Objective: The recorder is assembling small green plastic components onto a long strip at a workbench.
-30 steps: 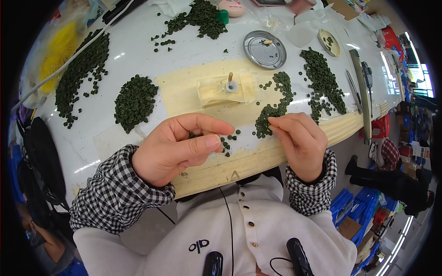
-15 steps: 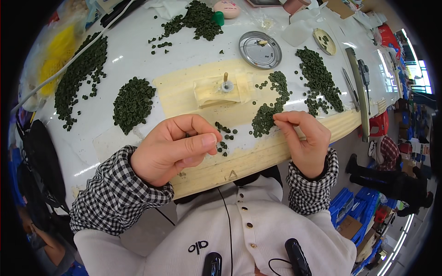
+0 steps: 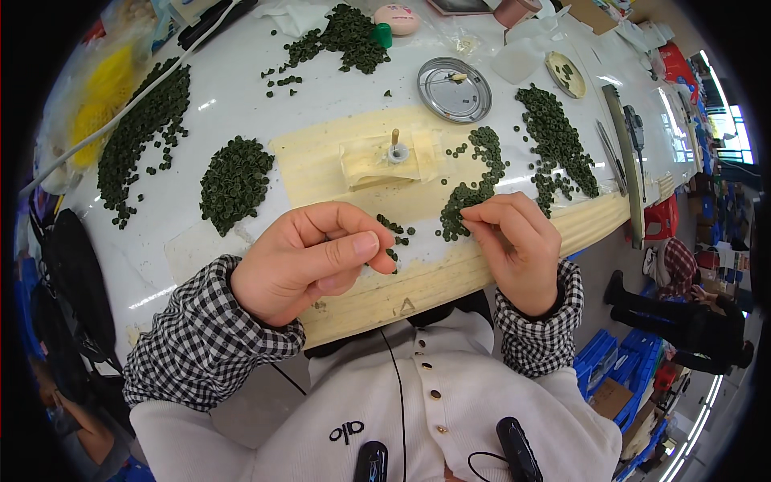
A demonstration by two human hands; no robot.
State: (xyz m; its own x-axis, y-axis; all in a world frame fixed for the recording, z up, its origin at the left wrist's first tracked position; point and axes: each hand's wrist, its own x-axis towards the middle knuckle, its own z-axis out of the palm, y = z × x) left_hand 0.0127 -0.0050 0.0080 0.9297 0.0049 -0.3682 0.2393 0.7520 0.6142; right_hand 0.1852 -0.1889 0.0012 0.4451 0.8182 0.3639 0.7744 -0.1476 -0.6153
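My left hand (image 3: 309,261) is closed above the table's near edge, with the thumb laid along the curled fingers. Whatever it may hold is hidden. Just past its fingertips lie several small dark green round pieces (image 3: 399,235). My right hand (image 3: 522,253) is pinched, thumb tip and fingertip together, beside a curved pile of the same green pieces (image 3: 470,197). Anything in that pinch is too small to make out. Beyond my hands, a taped block (image 3: 377,170) stands on cream tape, with a grey ring and an upright brass-coloured pin (image 3: 395,136) on it.
More green piles lie at the left (image 3: 235,185), far left (image 3: 144,132), back (image 3: 345,40) and right (image 3: 554,136). A round metal tin (image 3: 454,90) and a small cream dish (image 3: 565,75) sit farther back. Tweezers (image 3: 612,157) lie right, near a long bar (image 3: 625,165).
My right hand has shifted a little left, toward my left hand, still pinched. My left hand has stayed nearly in place.
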